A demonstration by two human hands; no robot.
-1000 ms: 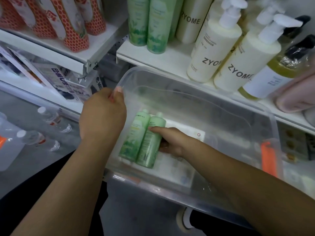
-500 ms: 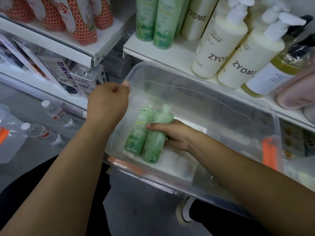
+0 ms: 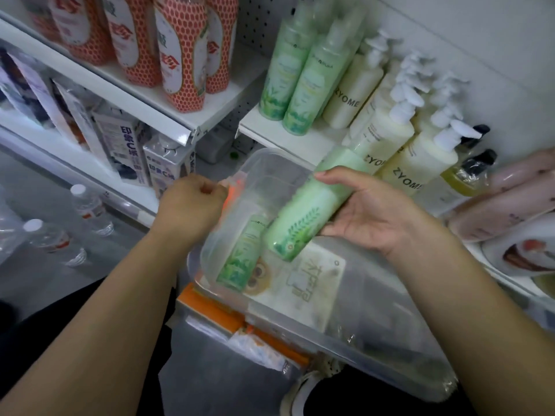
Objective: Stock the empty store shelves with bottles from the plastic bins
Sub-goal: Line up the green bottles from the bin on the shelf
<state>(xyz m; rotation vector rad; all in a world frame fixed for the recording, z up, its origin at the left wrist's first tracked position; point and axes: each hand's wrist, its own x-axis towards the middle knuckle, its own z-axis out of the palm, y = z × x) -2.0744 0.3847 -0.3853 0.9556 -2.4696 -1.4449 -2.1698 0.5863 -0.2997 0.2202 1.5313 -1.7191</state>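
My right hand [image 3: 372,211] grips a pale green bottle [image 3: 309,211] with a leaf print, lifted above the clear plastic bin [image 3: 375,340] and tilted, cap end toward the shelf. My left hand [image 3: 192,211] is closed on the bin's left rim beside an orange latch. A second green bottle [image 3: 243,256] lies inside the bin against its left wall. Two matching green bottles [image 3: 300,70] stand on the white shelf [image 3: 318,142] just above the bin.
Cream ZYOME pump bottles [image 3: 414,157] fill the shelf right of the green ones. Red honeycomb-print bottles [image 3: 180,52] stand on the upper left shelf, cartons [image 3: 129,151] below it. Water bottles [image 3: 90,208] lie on the floor at left. Pink packs [image 3: 510,202] at far right.
My right hand has lifted one green bottle out of the bin and up toward the shelf. The other bottle stayed in the bin. The view has tilted up.
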